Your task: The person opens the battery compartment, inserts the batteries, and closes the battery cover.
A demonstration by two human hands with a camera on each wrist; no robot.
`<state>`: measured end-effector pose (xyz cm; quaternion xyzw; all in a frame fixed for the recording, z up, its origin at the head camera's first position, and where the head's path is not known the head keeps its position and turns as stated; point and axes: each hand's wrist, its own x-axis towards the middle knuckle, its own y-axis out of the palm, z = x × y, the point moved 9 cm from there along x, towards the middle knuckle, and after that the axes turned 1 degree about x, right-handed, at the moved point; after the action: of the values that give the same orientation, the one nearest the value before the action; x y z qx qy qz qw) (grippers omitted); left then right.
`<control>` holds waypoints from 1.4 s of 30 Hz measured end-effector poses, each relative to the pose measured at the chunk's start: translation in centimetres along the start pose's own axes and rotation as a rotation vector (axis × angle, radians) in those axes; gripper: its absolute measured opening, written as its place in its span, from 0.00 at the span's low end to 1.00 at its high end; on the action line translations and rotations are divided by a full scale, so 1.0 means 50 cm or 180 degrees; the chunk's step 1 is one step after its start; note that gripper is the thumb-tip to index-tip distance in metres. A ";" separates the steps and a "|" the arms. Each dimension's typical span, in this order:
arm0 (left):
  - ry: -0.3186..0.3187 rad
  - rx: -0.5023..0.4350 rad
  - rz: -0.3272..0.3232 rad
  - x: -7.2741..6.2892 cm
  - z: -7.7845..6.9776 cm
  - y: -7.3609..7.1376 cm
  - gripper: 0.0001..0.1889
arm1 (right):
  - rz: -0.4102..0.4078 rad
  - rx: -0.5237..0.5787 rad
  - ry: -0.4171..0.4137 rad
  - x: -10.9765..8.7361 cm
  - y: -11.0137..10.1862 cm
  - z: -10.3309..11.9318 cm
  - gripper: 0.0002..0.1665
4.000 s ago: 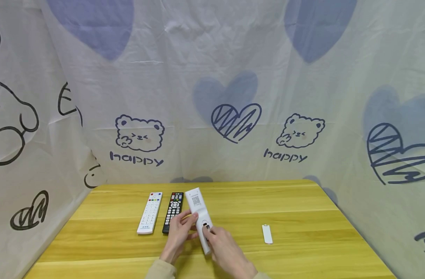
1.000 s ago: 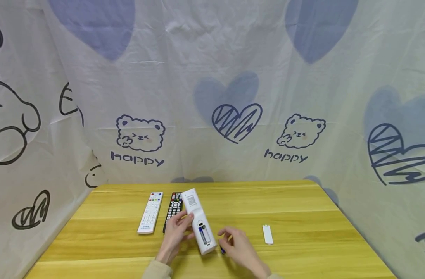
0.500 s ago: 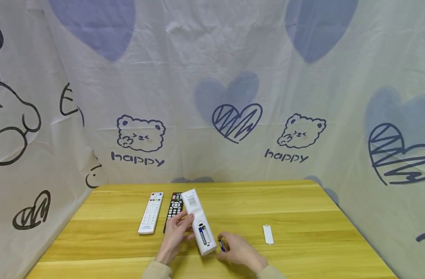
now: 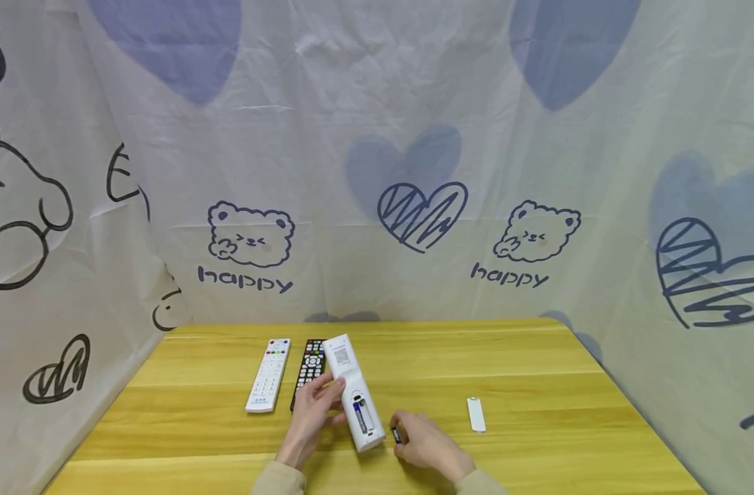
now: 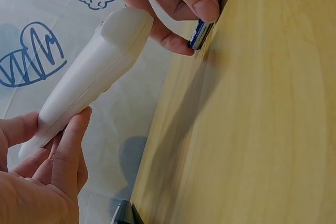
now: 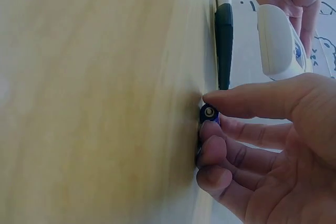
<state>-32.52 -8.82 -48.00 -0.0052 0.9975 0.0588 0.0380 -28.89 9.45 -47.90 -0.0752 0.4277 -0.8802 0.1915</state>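
Observation:
My left hand (image 4: 309, 418) grips a white remote control (image 4: 347, 371) above the table, back side up and tilted. Its battery compartment is uncovered; one blue battery (image 4: 360, 418) sits in the left slot, and the right slot is bare. To the right of the remote's lower end, my right hand (image 4: 426, 444) pinches a second blue battery (image 6: 209, 112) between thumb and fingers, right at the tabletop. The left wrist view shows the remote's white casing (image 5: 89, 72) side-on, with the battery's end (image 5: 199, 34) sticking out below the right fingers.
A white remote (image 4: 268, 377) lies on the wooden table (image 4: 538, 371) at the left. Beside it is a black remote (image 4: 311, 364), partly covered by the left hand and the held remote. A small white battery cover (image 4: 476, 415) lies at the right. Printed cloth (image 4: 352, 295) hangs behind.
The right hand has left the compartment, where it was four seconds ago. A second ago a battery lay by its fingers on the table; now they pinch it. The left hand barely moved.

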 end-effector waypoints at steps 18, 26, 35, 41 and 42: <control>0.0005 0.0015 0.0042 0.001 0.007 0.002 0.27 | -0.0136 0.0397 -0.0165 -0.010 -0.004 -0.008 0.24; 0.0032 0.0007 0.0032 0.000 0.003 0.004 0.27 | -0.0367 0.0572 -0.0410 -0.012 -0.025 0.012 0.25; 0.0012 -0.0035 0.0021 0.000 0.006 0.005 0.26 | -0.0823 0.0547 -0.0896 -0.013 -0.054 0.042 0.23; 0.0018 -0.0038 0.0054 0.000 0.009 0.008 0.27 | -0.1085 0.0387 -0.1418 -0.028 -0.064 0.077 0.22; 0.0021 -0.0042 0.0065 -0.001 0.009 0.008 0.27 | -0.1100 0.0330 -0.1480 -0.031 -0.064 0.083 0.22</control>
<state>-32.46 -8.35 -48.40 0.0046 0.9972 0.0657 0.0340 -27.11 8.88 -42.79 -0.3367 0.3077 -0.8796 0.1352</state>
